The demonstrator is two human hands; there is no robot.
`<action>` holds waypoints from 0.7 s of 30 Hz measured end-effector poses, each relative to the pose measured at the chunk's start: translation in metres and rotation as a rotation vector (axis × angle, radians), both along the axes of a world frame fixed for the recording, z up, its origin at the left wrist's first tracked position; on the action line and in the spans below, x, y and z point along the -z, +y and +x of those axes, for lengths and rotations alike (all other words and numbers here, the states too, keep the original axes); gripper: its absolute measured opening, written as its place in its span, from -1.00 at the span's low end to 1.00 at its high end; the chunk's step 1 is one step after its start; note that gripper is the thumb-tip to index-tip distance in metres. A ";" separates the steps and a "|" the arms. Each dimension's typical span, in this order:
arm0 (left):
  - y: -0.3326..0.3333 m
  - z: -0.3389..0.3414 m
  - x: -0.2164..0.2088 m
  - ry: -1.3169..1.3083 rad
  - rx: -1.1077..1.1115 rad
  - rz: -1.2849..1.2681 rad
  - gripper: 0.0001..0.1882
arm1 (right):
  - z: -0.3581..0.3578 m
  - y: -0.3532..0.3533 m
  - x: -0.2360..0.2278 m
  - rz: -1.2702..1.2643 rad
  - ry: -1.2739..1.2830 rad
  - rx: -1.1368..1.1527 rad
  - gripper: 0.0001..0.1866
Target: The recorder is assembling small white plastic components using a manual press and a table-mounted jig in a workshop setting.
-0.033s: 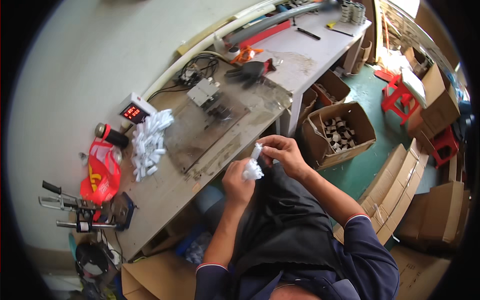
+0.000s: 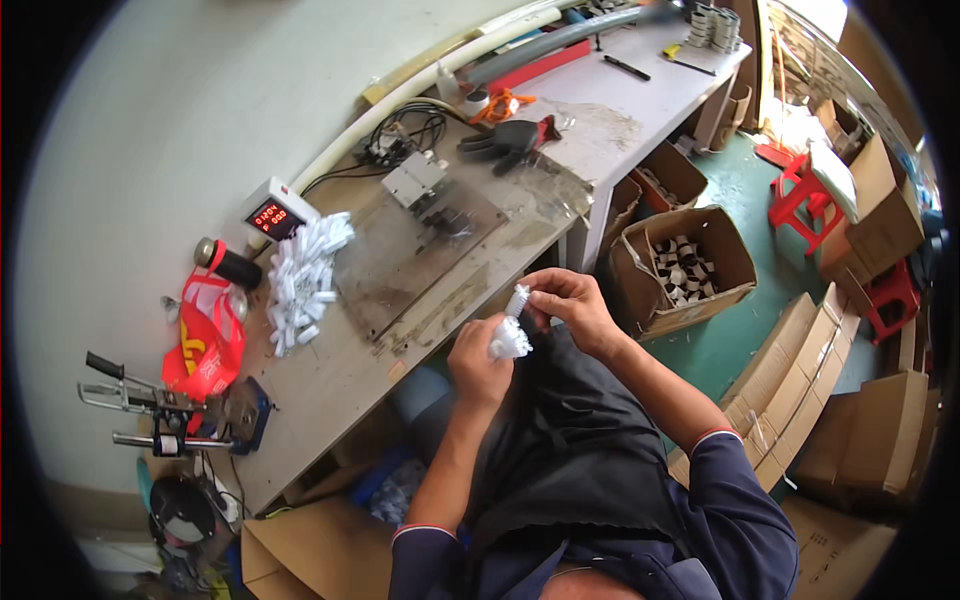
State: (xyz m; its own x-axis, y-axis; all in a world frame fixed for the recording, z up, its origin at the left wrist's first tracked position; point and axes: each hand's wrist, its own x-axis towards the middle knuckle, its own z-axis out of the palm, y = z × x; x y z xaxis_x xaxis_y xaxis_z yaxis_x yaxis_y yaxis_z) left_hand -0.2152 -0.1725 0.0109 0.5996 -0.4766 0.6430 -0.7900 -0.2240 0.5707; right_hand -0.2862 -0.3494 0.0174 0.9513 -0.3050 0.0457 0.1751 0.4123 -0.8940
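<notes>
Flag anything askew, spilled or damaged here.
Nothing looks clearly broken. Untidiest: the small white pieces, heaped loosely beside the display box and lying at all angles, and the worktop, marked with brownish stains. The left hand and right hand hold white parts; nothing odd shows there.

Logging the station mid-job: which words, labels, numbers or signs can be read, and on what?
I copy no text; it stands here:
White display unit: two rows of lit red characters.
Red bag: yellow printing, crumpled.
Lever device: small white patch, too small to read.
Lower-right cardboard: faint marks, too small.
White pieces in left hand: no lettering visible.
</notes>
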 end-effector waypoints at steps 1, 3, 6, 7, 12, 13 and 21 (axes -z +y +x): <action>0.006 0.001 0.003 -0.033 -0.027 0.005 -0.72 | 0.003 0.004 0.001 -0.010 0.015 -0.026 -0.78; 0.018 0.003 0.006 -0.078 -0.057 0.027 -0.66 | 0.010 0.012 -0.002 -0.034 0.019 -0.052 -0.78; 0.028 0.005 0.005 -0.138 -0.071 0.043 -0.60 | 0.013 0.020 -0.006 -0.047 0.042 -0.090 -0.77; 0.029 0.005 0.005 -0.155 -0.070 0.038 -0.59 | 0.014 0.021 -0.007 -0.032 0.067 -0.086 -0.79; 0.037 0.005 0.002 -0.095 -0.107 0.042 -0.71 | 0.024 0.027 -0.008 -0.058 0.129 -0.074 -0.82; 0.039 0.005 0.002 -0.071 -0.110 0.035 -0.72 | 0.027 0.030 -0.010 -0.060 0.127 -0.091 -0.82; 0.061 0.007 0.003 0.482 -0.244 -0.156 -0.86 | 0.061 0.057 -0.019 -0.138 0.047 -0.195 -0.87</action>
